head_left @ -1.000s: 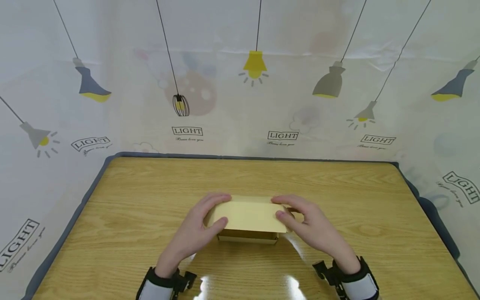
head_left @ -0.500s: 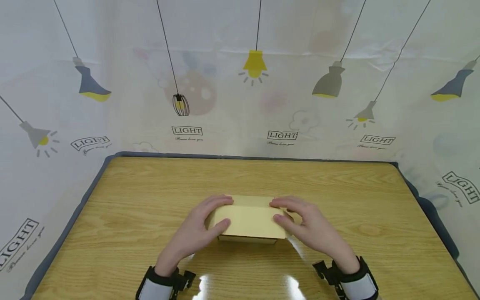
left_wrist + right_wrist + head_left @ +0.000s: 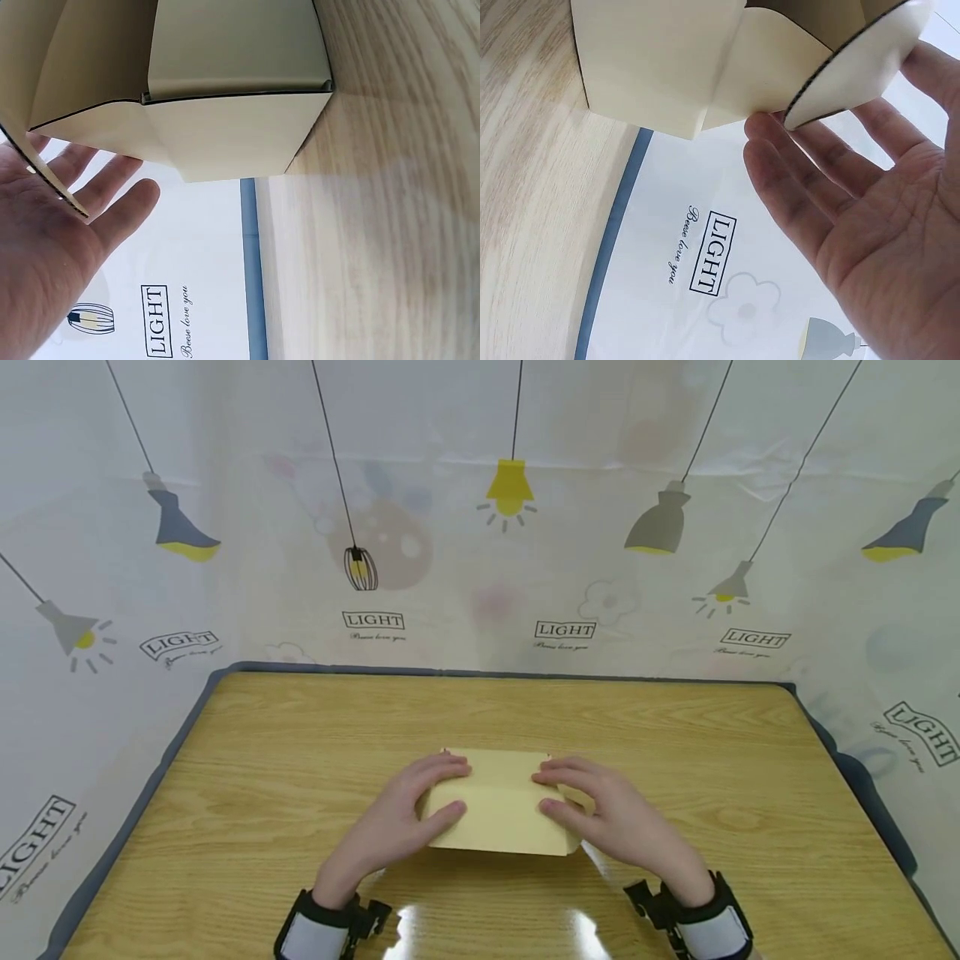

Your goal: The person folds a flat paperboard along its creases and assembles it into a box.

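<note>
A cream cardboard box (image 3: 498, 818) sits on the table in front of me, its lid (image 3: 502, 793) tilted down toward the near side. My left hand (image 3: 412, 806) is at the lid's left end, with thumb and fingertips resting on its top. On the other end, my right hand (image 3: 603, 802) touches the top in the same way. In the left wrist view the box's side wall (image 3: 232, 135) stands upright, and a gap shows under the lid. The right wrist view shows a curved side flap (image 3: 855, 67) angled out of the box, next to the right hand's fingers (image 3: 802, 180).
The wooden table (image 3: 300, 735) has a blue-grey strip (image 3: 442, 673) along its back edge. Behind it hangs a white sheet (image 3: 450, 543) printed with lamps. Each wrist wears a black strap with a mount (image 3: 337, 927).
The lid has swung down toward the near side, so the front opening seen earlier is now covered in the head view. Both hands have moved slightly inward with it.
</note>
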### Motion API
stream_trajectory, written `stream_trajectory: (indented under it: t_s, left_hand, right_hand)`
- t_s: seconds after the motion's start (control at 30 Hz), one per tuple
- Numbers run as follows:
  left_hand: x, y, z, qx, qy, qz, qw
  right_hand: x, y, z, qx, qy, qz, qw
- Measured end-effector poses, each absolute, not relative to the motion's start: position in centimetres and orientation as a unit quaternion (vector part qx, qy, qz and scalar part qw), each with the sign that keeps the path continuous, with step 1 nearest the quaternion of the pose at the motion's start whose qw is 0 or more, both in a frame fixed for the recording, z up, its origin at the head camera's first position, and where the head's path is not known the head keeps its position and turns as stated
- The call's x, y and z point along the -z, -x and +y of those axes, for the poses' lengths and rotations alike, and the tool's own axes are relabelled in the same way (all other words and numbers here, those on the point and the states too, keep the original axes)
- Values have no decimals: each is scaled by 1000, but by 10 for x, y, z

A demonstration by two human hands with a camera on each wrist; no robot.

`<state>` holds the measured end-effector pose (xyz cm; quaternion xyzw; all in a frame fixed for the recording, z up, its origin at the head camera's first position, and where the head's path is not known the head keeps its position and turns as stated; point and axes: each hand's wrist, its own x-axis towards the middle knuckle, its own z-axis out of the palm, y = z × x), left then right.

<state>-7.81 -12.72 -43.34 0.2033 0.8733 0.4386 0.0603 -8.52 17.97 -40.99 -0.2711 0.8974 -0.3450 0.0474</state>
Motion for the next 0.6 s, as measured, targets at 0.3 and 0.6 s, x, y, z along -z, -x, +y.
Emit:
stream_trajectory:
  t_s: [0.3,0.6]
  left_hand:
    - [439,78,-125,-400,-206,888,96]
    - [440,78,-124,-378,-228,894,81]
  right_hand:
    - [411,84,175,308,269,910,67]
    - [412,85,173,278,272,918,72]
